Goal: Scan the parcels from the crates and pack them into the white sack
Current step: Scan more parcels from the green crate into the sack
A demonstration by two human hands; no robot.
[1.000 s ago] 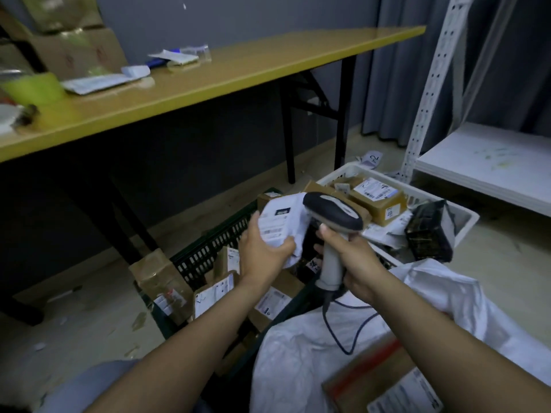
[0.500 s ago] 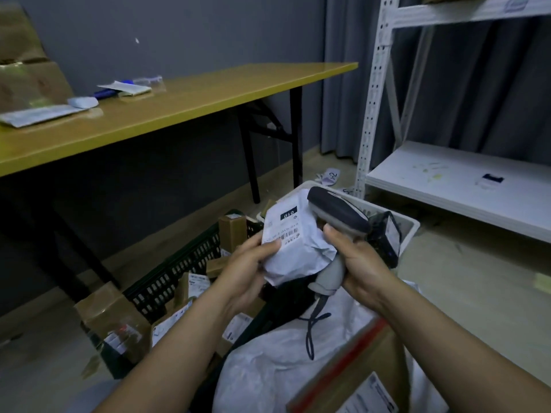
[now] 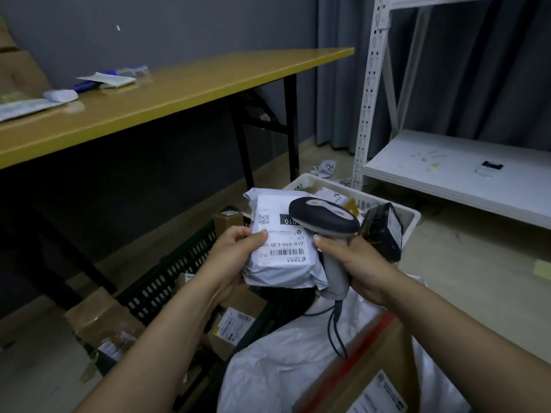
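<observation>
While boxes point(image 3: 234, 323) wait in the black crate point(image 3: 167, 275) and white crate point(image 3: 413, 217), the left hand point(image 3: 235, 253) grips a white parcel point(image 3: 283, 263) above them. The right hand point(image 3: 357, 263) clamps the scanner point(image 3: 325, 219) over its label. One carton point(image 3: 366, 374) lies in the white sack point(image 3: 283, 359).

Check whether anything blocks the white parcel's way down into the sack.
Only the scanner cable dangles between the parcel and the sack below. A cardboard box takes up the sack's right part; the left looks free.

Parcel point(image 3: 280, 263) left of scanner point(image 3: 325, 222), over crates point(image 3: 179, 269)
Sack point(image 3: 283, 353) nearest, holding a cardboard box point(image 3: 366, 374); crates behind it; table point(image 3: 193, 81) far left, shelving point(image 3: 447, 171) far right.
</observation>
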